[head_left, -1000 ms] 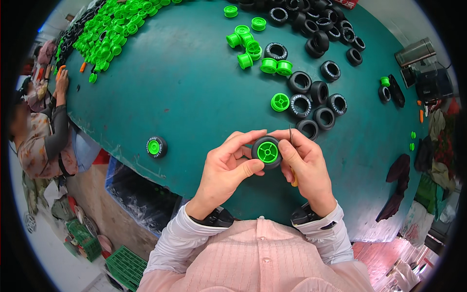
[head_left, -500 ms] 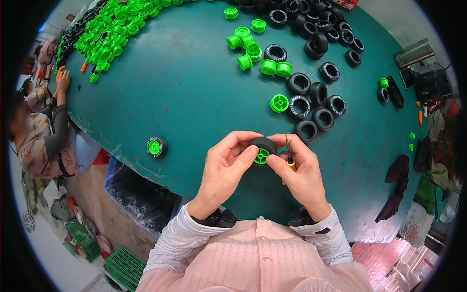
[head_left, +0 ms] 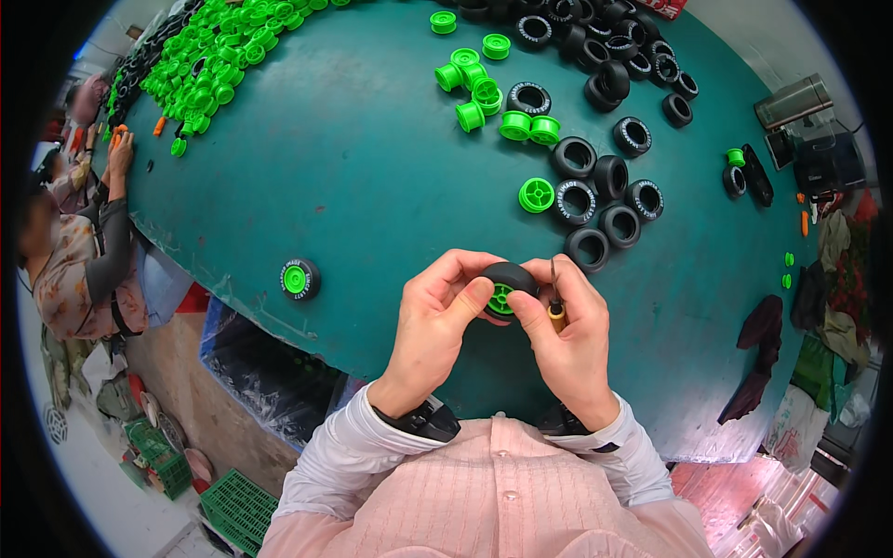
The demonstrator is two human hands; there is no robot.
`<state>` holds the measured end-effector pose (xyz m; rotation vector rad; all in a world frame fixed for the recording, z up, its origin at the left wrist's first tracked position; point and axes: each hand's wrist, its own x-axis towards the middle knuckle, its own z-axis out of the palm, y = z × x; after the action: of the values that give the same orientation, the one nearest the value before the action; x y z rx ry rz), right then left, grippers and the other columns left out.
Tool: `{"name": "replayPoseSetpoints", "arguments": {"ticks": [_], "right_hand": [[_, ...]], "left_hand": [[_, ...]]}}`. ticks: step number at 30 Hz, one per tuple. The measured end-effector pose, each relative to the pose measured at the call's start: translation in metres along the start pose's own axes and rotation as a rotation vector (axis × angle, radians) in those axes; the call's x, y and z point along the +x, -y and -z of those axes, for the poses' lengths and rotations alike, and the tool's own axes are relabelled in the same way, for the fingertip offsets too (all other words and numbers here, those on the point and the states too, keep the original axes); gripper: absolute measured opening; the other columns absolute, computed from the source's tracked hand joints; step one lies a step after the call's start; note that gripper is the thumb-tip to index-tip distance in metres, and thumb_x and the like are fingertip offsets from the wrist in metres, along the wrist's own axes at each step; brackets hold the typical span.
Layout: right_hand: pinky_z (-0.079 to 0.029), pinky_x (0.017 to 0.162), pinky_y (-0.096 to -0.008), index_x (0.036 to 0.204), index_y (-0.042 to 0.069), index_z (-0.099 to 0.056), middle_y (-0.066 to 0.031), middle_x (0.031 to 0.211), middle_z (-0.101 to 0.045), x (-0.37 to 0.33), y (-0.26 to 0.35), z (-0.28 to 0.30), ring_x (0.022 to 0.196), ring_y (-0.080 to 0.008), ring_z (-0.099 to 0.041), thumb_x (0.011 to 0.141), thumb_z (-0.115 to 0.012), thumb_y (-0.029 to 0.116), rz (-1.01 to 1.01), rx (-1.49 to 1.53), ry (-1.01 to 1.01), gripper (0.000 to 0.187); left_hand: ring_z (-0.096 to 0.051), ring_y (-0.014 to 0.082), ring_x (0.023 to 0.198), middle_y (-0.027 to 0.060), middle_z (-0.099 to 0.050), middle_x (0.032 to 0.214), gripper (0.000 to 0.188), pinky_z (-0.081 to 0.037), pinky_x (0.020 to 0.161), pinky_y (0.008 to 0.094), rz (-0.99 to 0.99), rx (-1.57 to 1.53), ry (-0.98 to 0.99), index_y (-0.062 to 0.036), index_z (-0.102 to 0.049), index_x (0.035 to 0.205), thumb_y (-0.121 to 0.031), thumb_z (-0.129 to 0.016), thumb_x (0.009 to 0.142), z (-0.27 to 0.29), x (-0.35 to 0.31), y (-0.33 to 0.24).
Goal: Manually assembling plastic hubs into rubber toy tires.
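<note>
In front of my chest, both hands grip a small toy wheel, a black rubber tire point(head_left: 512, 274) around a green spoked rim point(head_left: 499, 298). My left hand point(head_left: 435, 312) is closed on its left side, the thumb pressed against the rim's edge. Closed on the right side is my right hand point(head_left: 572, 339), its thumb also at the rim. Tucked in the right hand's fingers is a thin pointed tool with a yellow handle point(head_left: 557, 316), its dark tip pointing away from me. A finished-looking wheel point(head_left: 299, 279), tire on green rim, lies alone to the left.
Loose black tires point(head_left: 619, 226) and a green rim point(head_left: 537, 195) lie just beyond my hands. Farther off are a tire heap point(head_left: 605, 46) and a big pile of green rims point(head_left: 209, 70). A co-worker's hand point(head_left: 119, 153) rests at the table's left edge. A metal flask point(head_left: 793, 100) stands right.
The wheel has tilted slightly between my fingers, and both hands have shifted a little. I still hold the wheel and the pointed tool.
</note>
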<state>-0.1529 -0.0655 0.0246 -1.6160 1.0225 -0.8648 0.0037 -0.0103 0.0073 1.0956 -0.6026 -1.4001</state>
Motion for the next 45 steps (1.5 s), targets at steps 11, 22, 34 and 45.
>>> {"name": "replayPoseSetpoints", "arguments": {"ticks": [11,22,34,45], "right_hand": [[-0.041,0.057,-0.0273,0.101,-0.004,-0.063,-0.0053,0.084,-0.063,0.007,0.013,0.006,0.066,-0.009,-0.052,0.089,-0.074,0.006,-0.381,0.327,0.026,0.02],[-0.041,0.059,-0.026,0.109,-0.002,-0.067,-0.0026,0.082,-0.066,0.029,0.004,0.024,0.066,-0.0072,-0.05,0.09,-0.074,0.016,-0.199,0.04,0.15,0.027],[-0.037,0.057,-0.0234,0.112,-0.002,-0.066,-0.0015,0.093,-0.064,0.008,0.002,0.016,0.064,-0.0055,-0.044,0.09,-0.076,0.012,-0.224,0.183,0.091,0.028],[-0.033,0.056,-0.0215,0.117,-0.002,-0.066,0.0005,0.093,-0.057,-0.001,-0.004,0.002,0.063,-0.0034,-0.041,0.082,-0.081,0.005,-0.192,0.233,0.029,0.038]], "left_hand": [[-0.065,0.0108,0.086,0.0055,-0.066,0.106,0.026,-0.056,0.069,0.0252,-0.057,0.203,0.007,0.0009,-0.058,0.122,-0.019,-0.058,0.106,-0.004,-0.001,0.001],[-0.067,0.0129,0.092,0.0073,-0.068,0.105,0.031,-0.058,0.07,0.0259,0.147,-0.011,0.085,0.002,-0.061,0.125,-0.021,-0.063,0.104,0.008,0.004,-0.012],[-0.065,0.0139,0.105,0.0102,-0.065,0.118,0.035,-0.062,0.075,0.0283,0.024,-0.035,-0.031,0.0039,-0.054,0.132,-0.009,-0.063,0.102,-0.01,0.001,-0.012],[-0.066,0.0132,0.098,0.0094,-0.066,0.113,0.03,-0.06,0.071,0.0268,-0.051,0.097,-0.094,0.0045,-0.056,0.127,-0.012,-0.062,0.103,-0.016,0.0,-0.011]]}}
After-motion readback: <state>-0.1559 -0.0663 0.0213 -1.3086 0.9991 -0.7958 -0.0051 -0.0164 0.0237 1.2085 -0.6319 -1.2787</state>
